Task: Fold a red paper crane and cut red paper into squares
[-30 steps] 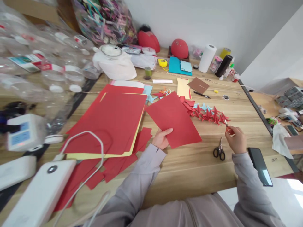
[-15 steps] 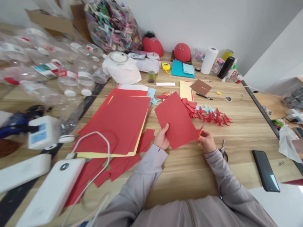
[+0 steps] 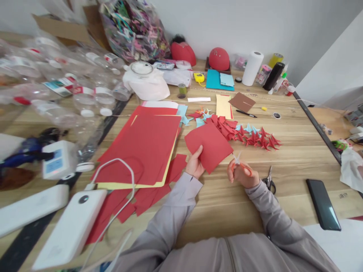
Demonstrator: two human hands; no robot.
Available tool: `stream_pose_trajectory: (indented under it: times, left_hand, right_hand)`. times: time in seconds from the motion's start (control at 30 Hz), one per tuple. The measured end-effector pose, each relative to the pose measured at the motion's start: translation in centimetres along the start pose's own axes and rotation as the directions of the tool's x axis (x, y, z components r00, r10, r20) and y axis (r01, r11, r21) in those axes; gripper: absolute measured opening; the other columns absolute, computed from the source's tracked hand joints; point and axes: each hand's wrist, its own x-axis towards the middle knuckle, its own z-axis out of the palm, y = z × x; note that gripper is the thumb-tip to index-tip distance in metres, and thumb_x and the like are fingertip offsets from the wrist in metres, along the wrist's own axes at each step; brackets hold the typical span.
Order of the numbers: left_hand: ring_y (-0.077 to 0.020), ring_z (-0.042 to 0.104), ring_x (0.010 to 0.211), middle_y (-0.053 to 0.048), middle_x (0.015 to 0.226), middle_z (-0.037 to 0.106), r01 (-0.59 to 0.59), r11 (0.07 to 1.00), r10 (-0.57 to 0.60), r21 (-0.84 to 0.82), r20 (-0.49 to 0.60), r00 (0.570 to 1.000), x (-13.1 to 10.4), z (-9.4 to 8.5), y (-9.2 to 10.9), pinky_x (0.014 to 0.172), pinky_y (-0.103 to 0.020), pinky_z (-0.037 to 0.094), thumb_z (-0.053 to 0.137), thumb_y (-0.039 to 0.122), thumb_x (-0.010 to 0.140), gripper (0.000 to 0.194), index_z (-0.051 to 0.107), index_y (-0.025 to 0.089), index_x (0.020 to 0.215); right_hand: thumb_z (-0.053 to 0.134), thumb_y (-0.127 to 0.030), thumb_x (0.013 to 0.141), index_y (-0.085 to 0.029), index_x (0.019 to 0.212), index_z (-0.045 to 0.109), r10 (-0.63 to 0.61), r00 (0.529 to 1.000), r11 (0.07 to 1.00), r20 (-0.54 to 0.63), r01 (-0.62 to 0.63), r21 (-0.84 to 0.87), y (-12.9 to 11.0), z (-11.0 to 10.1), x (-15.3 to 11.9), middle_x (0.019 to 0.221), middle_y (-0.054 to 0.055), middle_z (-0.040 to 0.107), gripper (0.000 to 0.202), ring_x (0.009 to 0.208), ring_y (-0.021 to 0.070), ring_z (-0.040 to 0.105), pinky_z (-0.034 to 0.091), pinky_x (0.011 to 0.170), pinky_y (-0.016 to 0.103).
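Note:
A red sheet of paper (image 3: pixel 210 145) is pinched at its lower left in my left hand (image 3: pixel 196 163), the thumb lying on top. My right hand (image 3: pixel 242 174) has its fingers around orange-handled scissors (image 3: pixel 237 158), whose small blades are parted just off the sheet's right corner. Left of my left hand lies a stack of large red sheets (image 3: pixel 141 147) over a yellow one, with red paper strips (image 3: pixel 151 196) beside it. Beyond the held sheet are folded red and light blue paper pieces (image 3: pixel 252 136). Black-handled scissors (image 3: pixel 270 180) rest right of my right hand.
White power banks (image 3: pixel 72 226) with a cable lie at the lower left, below many plastic bottles (image 3: pixel 93 96). A black phone (image 3: pixel 323 204) lies at the right. Toward the wall are a yellow tape measure (image 3: pixel 199 78), a paper roll (image 3: pixel 253 68) and red domes (image 3: pixel 219 59).
The red sheet has tilted in my left hand and looks shorter. My right hand has moved slightly down and left with the orange scissors, now apart from the paper. The view has shifted slightly.

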Motion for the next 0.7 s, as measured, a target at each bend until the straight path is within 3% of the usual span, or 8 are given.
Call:
stream_pose_trajectory:
  times: [0.13,0.27,0.7]
  left_hand:
    - [-0.0192,0.069,0.093,-0.006,0.093,0.074,0.022,1.000,-0.022,0.022,-0.004,1.000,0.18,-0.19,-0.03,0.095,-0.034,0.052,0.068,0.018,0.077,0.027,0.065,0.016,0.104]
    - [-0.0176,0.070,0.087,-0.005,0.089,0.074,0.033,0.999,-0.033,0.026,0.000,0.999,0.11,-0.15,-0.02,0.093,-0.033,0.053,0.067,0.017,0.078,0.024,0.065,0.015,0.101]
    - [-0.0189,0.070,0.090,-0.006,0.095,0.074,-0.009,1.000,0.008,0.013,0.031,0.999,0.02,-0.18,0.19,0.094,-0.035,0.053,0.069,0.014,0.075,0.037,0.062,0.016,0.111]
  right_hand:
    - [0.069,-0.059,0.055,-0.016,0.087,0.057,0.069,0.995,0.997,0.070,-0.070,0.018,0.19,0.58,-0.23,0.060,0.002,0.059,0.055,0.051,0.0144,0.051,0.036,0.049,0.026]
    - [0.068,-0.057,0.059,-0.015,0.089,0.059,0.058,0.990,0.996,0.126,-0.065,0.053,0.37,0.93,-0.28,0.062,0.002,0.061,0.053,0.052,0.0144,0.053,0.037,0.050,0.026]
    - [0.061,-0.057,0.066,-0.017,0.092,0.051,0.009,0.996,0.994,0.094,-0.019,0.112,0.30,0.50,-0.48,0.057,0.001,0.060,0.049,0.051,0.0165,0.052,0.035,0.053,0.028]
